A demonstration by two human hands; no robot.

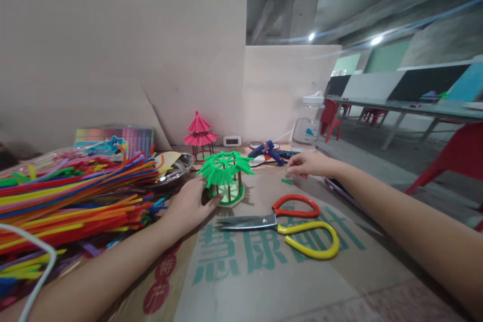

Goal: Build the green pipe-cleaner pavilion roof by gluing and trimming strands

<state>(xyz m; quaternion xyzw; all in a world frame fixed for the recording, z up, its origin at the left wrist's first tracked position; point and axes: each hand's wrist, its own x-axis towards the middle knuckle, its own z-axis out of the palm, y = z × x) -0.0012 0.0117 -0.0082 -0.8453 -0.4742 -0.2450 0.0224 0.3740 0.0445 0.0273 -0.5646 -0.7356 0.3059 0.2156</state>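
A small model pavilion (225, 168) stands upright on the cardboard, with a bright green pipe-cleaner roof, brown posts and an octagonal base. My left hand (190, 202) grips its left side, thumb at the front of the base and the other fingers hidden behind it. My right hand (302, 164) is closed, its fingertips pressed together beside the hot glue gun; whatever they hold is hidden. Just below those fingertips a short green pipe-cleaner piece (287, 181) lies on the cardboard. In front of the pavilion lie scissors (277, 222) with one red and one yellow handle, blades toward the left.
Bundles of coloured pipe cleaners (75, 196) cover the left side. Behind are a pink model pavilion (199, 133), a small digital clock (232, 141), a blue glue gun (266, 151) and a clear bottle (307, 123). A white partition (124, 60) rises at the back.
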